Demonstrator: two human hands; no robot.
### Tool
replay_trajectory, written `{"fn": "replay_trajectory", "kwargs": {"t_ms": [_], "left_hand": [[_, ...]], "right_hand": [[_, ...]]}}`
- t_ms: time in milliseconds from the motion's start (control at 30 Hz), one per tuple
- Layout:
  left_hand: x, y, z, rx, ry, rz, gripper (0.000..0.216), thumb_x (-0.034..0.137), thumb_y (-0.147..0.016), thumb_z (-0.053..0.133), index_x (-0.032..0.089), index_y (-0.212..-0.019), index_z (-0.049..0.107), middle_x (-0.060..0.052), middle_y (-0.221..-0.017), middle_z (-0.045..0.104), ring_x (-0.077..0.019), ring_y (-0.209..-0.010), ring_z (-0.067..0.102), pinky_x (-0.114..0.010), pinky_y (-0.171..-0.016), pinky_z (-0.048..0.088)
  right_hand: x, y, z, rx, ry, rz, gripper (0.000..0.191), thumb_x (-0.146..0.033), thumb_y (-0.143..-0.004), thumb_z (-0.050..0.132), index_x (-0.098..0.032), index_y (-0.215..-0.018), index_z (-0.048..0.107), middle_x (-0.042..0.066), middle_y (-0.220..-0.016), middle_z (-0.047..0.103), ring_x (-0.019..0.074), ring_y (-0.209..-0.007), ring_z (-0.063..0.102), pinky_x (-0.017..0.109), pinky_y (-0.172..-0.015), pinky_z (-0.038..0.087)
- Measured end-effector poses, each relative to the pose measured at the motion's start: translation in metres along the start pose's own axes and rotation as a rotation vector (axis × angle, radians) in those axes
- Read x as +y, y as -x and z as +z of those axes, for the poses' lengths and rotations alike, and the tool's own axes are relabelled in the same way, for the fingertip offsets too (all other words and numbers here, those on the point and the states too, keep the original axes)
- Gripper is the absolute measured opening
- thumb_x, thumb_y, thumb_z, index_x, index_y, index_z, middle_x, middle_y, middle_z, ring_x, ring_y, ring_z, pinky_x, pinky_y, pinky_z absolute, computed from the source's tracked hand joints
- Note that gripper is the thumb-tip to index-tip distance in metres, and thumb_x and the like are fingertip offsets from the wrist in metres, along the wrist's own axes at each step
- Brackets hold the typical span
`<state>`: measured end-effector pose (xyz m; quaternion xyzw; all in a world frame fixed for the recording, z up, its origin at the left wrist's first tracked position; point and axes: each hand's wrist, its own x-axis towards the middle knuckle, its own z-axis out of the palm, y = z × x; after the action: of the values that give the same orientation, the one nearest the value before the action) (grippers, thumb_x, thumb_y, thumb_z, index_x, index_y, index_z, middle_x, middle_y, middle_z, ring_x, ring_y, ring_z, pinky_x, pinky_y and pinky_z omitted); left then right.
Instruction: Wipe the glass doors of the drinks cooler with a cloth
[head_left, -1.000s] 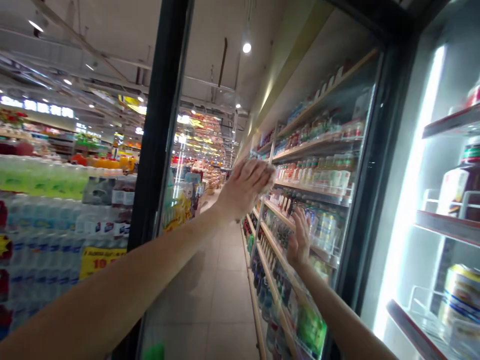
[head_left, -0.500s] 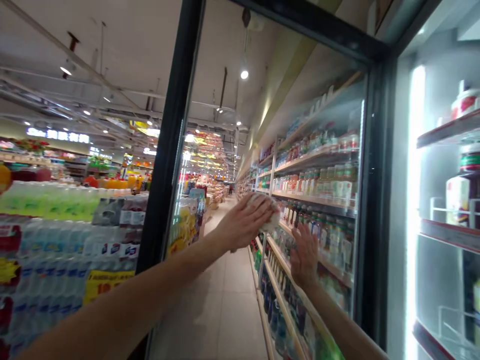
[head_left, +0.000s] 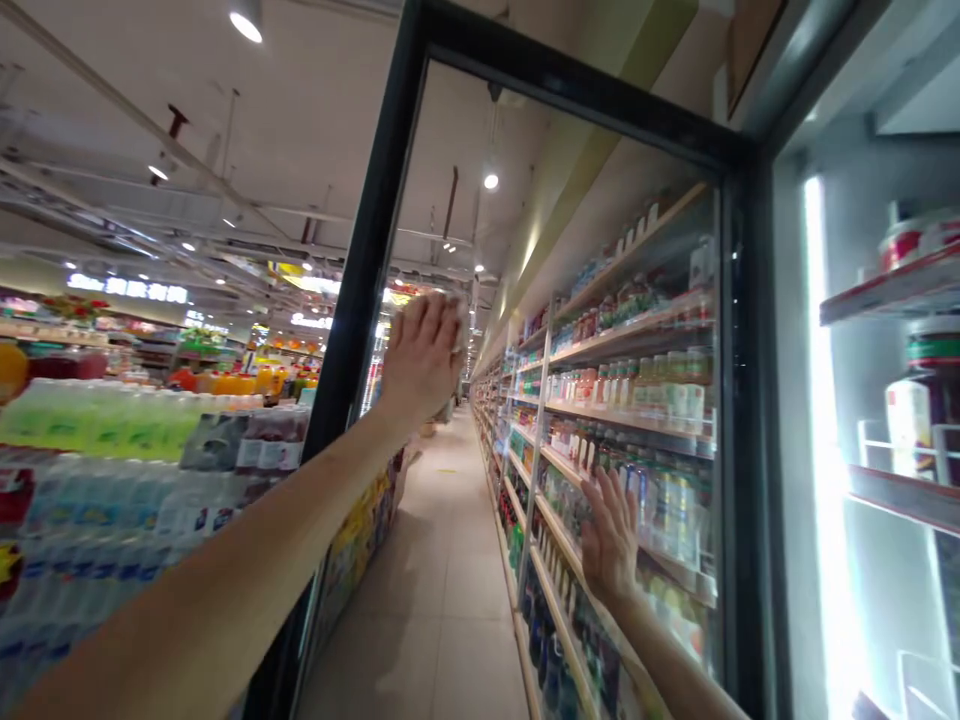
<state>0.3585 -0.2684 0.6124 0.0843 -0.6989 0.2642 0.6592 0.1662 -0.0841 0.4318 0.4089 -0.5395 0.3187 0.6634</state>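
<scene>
My left hand [head_left: 424, 355] presses a pale, crumpled cloth [head_left: 463, 318] against the glass pane [head_left: 480, 560] of an open fridge door. Most of the cloth is hidden under the fingers, and only an edge shows at their right side. The hand is near the door's dark frame [head_left: 367, 230], in the upper left part of the pane. Lower and to the right, my right hand [head_left: 609, 535] is raised at the pane with its fingers stretched out and nothing in them. Whether its palm touches the glass I cannot tell.
To the right is the lit fridge interior [head_left: 825, 450], with bottles on a shelf [head_left: 900, 490]. Shelves of bottles [head_left: 637, 395] appear in the pane, perhaps partly reflected. Stacked bottle packs [head_left: 112, 500] stand at the left. A tiled aisle floor [head_left: 450, 640] runs away ahead.
My left hand has moved up and left across the pane with the cloth, toward the door frame's left side. My right hand stays at about the same place. The view has tilted slightly upward.
</scene>
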Motion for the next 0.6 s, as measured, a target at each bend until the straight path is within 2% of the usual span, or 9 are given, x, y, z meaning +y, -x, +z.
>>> {"fn": "replay_trajectory", "kwargs": {"t_ms": [67,167,200,233,333,367,400,533,600], "left_hand": [[0.006,-0.003,0.003,0.007,0.010,0.029,0.054,0.032,-0.086,0.040,0.010,-0.135,0.037,-0.014,-0.146,0.033,-0.0287,-0.137,0.024,-0.048,-0.111,0.021],[0.012,-0.004,0.003,-0.128,0.090,0.434,0.052,0.032,-0.088,0.037,0.017,-0.137,0.035,-0.009,-0.145,0.037,-0.0228,-0.135,0.029,-0.043,-0.112,0.021],[0.009,-0.007,0.002,-0.149,0.101,0.453,0.051,0.031,-0.088,0.036,0.018,-0.138,0.034,-0.008,-0.144,0.038,-0.0221,-0.135,0.030,-0.042,-0.112,0.021],[0.005,-0.010,0.000,-0.139,0.096,0.373,0.052,0.031,-0.088,0.036,0.018,-0.138,0.034,-0.008,-0.144,0.038,-0.0229,-0.135,0.029,-0.043,-0.111,0.021],[-0.004,-0.022,-0.002,-0.004,0.032,-0.092,0.053,0.032,-0.088,0.035,0.010,-0.136,0.036,-0.015,-0.145,0.033,-0.0309,-0.136,0.024,-0.051,-0.110,0.021],[-0.001,-0.024,-0.001,0.013,0.026,-0.134,0.054,0.034,-0.088,0.035,0.008,-0.136,0.036,-0.016,-0.146,0.032,-0.0326,-0.137,0.023,-0.053,-0.109,0.020],[0.006,-0.023,0.001,0.000,0.034,-0.083,0.054,0.035,-0.089,0.035,0.009,-0.136,0.036,-0.016,-0.146,0.032,-0.0327,-0.137,0.022,-0.053,-0.110,0.020],[0.045,-0.019,0.010,-0.198,0.140,0.557,0.049,0.033,-0.091,0.033,0.023,-0.139,0.032,-0.004,-0.145,0.037,-0.0224,-0.136,0.026,-0.046,-0.113,0.019],[0.050,-0.026,0.011,-0.200,0.144,0.533,0.050,0.033,-0.091,0.033,0.024,-0.140,0.030,-0.003,-0.145,0.036,-0.0221,-0.136,0.026,-0.046,-0.113,0.019]], "right_hand": [[-0.001,-0.001,0.000,0.012,-0.003,-0.008,0.054,-0.016,-0.088,0.034,-0.028,-0.140,0.031,0.007,-0.147,0.034,0.0258,-0.138,0.025,0.056,-0.109,0.022],[-0.002,-0.003,0.000,0.010,-0.009,-0.019,0.053,-0.016,-0.088,0.035,-0.028,-0.140,0.031,0.006,-0.148,0.033,0.0243,-0.139,0.023,0.054,-0.111,0.020],[-0.003,-0.003,0.000,0.009,-0.012,-0.016,0.053,-0.016,-0.088,0.035,-0.028,-0.140,0.032,0.005,-0.148,0.032,0.0239,-0.139,0.023,0.053,-0.111,0.019],[-0.003,-0.003,0.000,0.010,-0.017,-0.012,0.052,-0.016,-0.089,0.035,-0.028,-0.139,0.032,0.005,-0.149,0.032,0.0236,-0.139,0.022,0.053,-0.111,0.019],[-0.003,-0.002,0.000,0.005,-0.017,0.003,0.052,-0.016,-0.088,0.034,-0.027,-0.139,0.033,0.005,-0.148,0.032,0.0237,-0.140,0.022,0.054,-0.111,0.019],[-0.003,-0.001,0.000,0.004,-0.015,0.002,0.052,-0.017,-0.088,0.035,-0.027,-0.139,0.032,0.006,-0.148,0.032,0.0241,-0.139,0.022,0.054,-0.111,0.019],[-0.002,-0.001,0.000,0.001,-0.011,0.001,0.052,-0.017,-0.088,0.035,-0.027,-0.139,0.032,0.006,-0.148,0.032,0.0242,-0.139,0.023,0.055,-0.110,0.020],[-0.001,0.000,0.000,-0.004,0.017,-0.021,0.053,-0.016,-0.088,0.035,-0.027,-0.140,0.030,0.006,-0.148,0.032,0.0240,-0.140,0.022,0.054,-0.110,0.022],[-0.001,-0.001,-0.001,0.001,0.026,-0.016,0.053,-0.015,-0.088,0.035,-0.027,-0.140,0.031,0.007,-0.148,0.034,0.0247,-0.139,0.023,0.055,-0.109,0.023]]}}
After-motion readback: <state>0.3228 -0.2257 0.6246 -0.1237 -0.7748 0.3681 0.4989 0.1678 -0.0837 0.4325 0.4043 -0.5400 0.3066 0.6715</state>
